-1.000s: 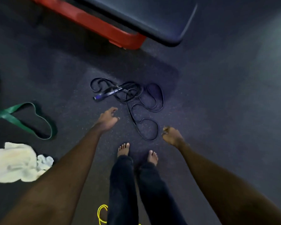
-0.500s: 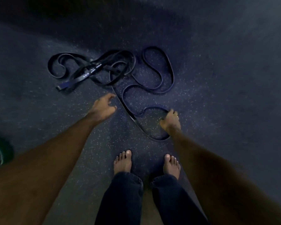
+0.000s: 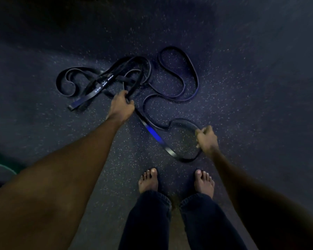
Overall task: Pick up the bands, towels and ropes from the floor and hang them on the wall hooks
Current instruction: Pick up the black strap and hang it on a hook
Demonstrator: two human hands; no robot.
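A tangle of dark blue resistance bands (image 3: 172, 76) lies in loops on the speckled dark floor in front of my bare feet. One band carries white lettering (image 3: 105, 83). My left hand (image 3: 122, 105) grips a strand near the middle of the tangle, fingers curled round it. Farther right and nearer my feet, my right hand (image 3: 206, 138) grips the edge of the nearest loop (image 3: 177, 156). No wall hooks are in view.
A green band (image 3: 0, 170) shows at the left edge, mostly out of frame. My two bare feet (image 3: 175, 183) stand just below the nearest loop. The dark rubber floor (image 3: 260, 87) stretches to the right and above the bands.
The view has dropped closer to the floor. My left hand has moved forward and closed on a strand, and my right hand has closed on the near loop. The red bench and white towel left the frame.
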